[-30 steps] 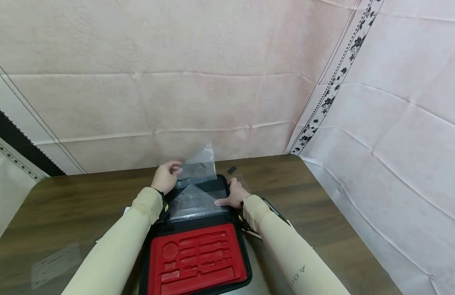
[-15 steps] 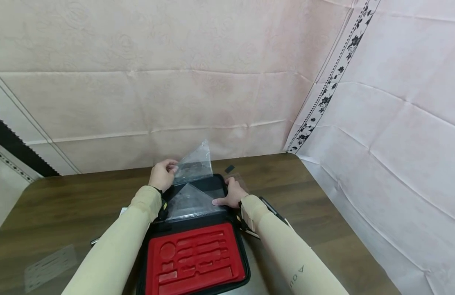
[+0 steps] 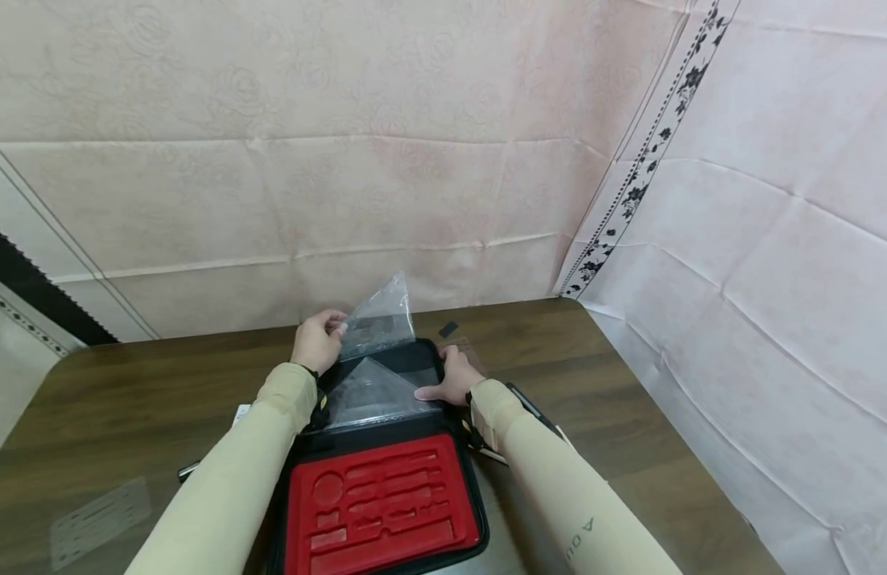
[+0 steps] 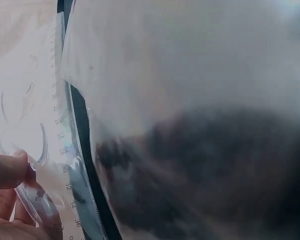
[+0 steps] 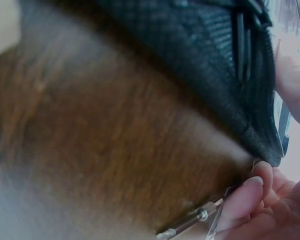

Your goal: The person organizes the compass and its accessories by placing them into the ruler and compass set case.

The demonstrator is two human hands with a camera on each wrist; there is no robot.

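Note:
My left hand (image 3: 317,343) pinches a clear set square (image 3: 381,323) at its left edge, at the top of an open black zip case (image 3: 378,439). Up close in the left wrist view, scale numbers show along the set square's edge, and thumb and fingertips (image 4: 10,172) meet on its side. A second clear triangle (image 3: 374,395) lies in the case's upper half, behind clear plastic. My right hand (image 3: 453,377) grips that half's right edge, thumb over the front and fingers behind. The lower half holds a red moulded tray (image 3: 386,511) with shaped recesses.
A thin metal tool (image 5: 190,220) lies by the right fingertips. Dark-edged flat items (image 3: 532,407) lie under the right forearm. A clear stencil (image 3: 101,515) lies at lower left, a small dark piece (image 3: 448,328) near the table's back edge. Patterned cloth (image 3: 342,200) hangs behind.
My left hand has shifted slightly left with the set square, partly along with the camera's view. The right hand keeps its hold on the case.

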